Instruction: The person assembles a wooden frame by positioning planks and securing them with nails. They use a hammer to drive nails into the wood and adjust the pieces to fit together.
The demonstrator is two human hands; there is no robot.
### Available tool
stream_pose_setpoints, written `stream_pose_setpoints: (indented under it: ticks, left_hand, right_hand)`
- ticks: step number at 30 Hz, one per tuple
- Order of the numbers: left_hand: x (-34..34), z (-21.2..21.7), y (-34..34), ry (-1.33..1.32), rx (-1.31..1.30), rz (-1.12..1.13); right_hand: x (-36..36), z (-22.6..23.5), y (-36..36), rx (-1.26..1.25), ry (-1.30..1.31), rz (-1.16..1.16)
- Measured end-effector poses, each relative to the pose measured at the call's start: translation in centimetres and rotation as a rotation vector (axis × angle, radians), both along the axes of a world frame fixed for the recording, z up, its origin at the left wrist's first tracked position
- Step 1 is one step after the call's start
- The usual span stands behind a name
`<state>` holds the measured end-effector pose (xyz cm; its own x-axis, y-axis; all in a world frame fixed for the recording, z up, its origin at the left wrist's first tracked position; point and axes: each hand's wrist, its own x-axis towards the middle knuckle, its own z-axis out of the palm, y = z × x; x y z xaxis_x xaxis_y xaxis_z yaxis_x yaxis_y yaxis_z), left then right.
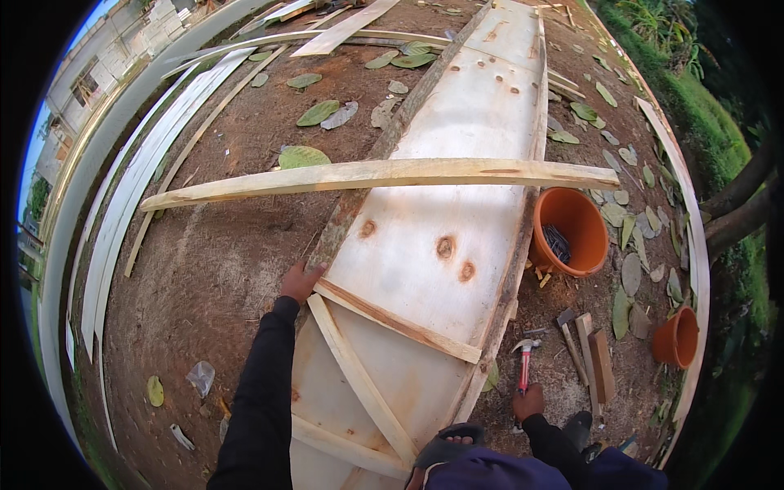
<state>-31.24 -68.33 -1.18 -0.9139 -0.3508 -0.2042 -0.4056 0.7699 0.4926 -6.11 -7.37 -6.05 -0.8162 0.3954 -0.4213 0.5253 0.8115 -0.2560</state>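
Note:
A long pale plywood panel (425,237), framed with rough wooden edges, stretches away in front of me. My left hand (300,282) is closed at the panel's left edge, by the end of a wooden batten (400,321) laid across it. A diagonal batten (363,380) and a lower crosspiece (347,445) lie on the near part. To the right of the panel, my right hand (528,401) grips a claw hammer (525,365) by its red handle, with the head pointing away from me. My sandalled foot (457,437) is on the panel's near end.
A loose plank (384,174) spans the panel. Right of it stand an orange bucket (584,229) holding nails and a smaller orange bucket (676,339). Another hammer (572,343) lies beside wood offcuts (603,366). Long white boards (147,196) lie left on the leaf-strewn soil.

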Motion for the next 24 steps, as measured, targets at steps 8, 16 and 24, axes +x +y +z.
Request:
stream_pose_setpoints:
  ticks: [8,16,24]
  left_hand:
    - [-0.5,-0.5,1.2,0.047,0.085,-0.023]
    - [-0.7,-0.4,0.9,-0.01,0.127,-0.019]
    - [-0.1,0.5,0.8,0.087,0.143,-0.099]
  right_hand:
    - [-3.7,13.5,2.7,-0.658,-0.434,-0.346]
    - [-6.6,20.8,0.6,-0.744,-0.238,-0.073]
    - [-8.1,20.8,-1.8,-0.455,-0.089,0.331]
